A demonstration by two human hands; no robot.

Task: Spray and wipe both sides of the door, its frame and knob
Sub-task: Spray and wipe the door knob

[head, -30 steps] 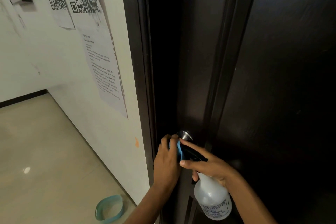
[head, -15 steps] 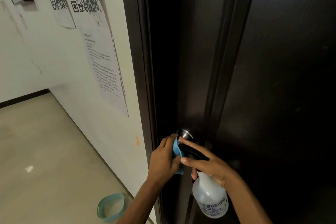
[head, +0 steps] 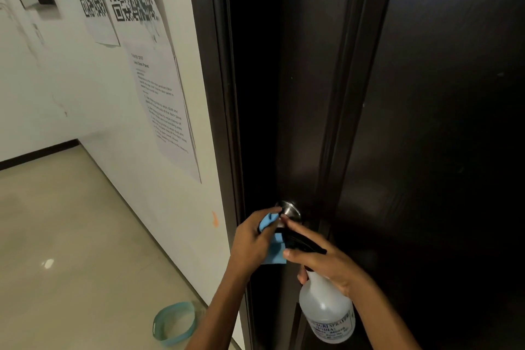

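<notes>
Now we are pressing the blue cloth (head: 271, 247) with our left hand (head: 252, 241) against the door knob (head: 289, 209) just above, while our right hand (head: 324, 261) is gripping the spray bottle (head: 326, 312).

A pale, glossy tiled floor (head: 71, 236) is stretching away to the left of the doorway, catching a small bright glint of light. A dark skirting strip (head: 39, 155) is running along its far edge where it meets the white wall. Down near the foot of the wall, a teal-rimmed shallow basin (head: 174, 324) is sitting directly on the tiles, just beside the door frame.
</notes>
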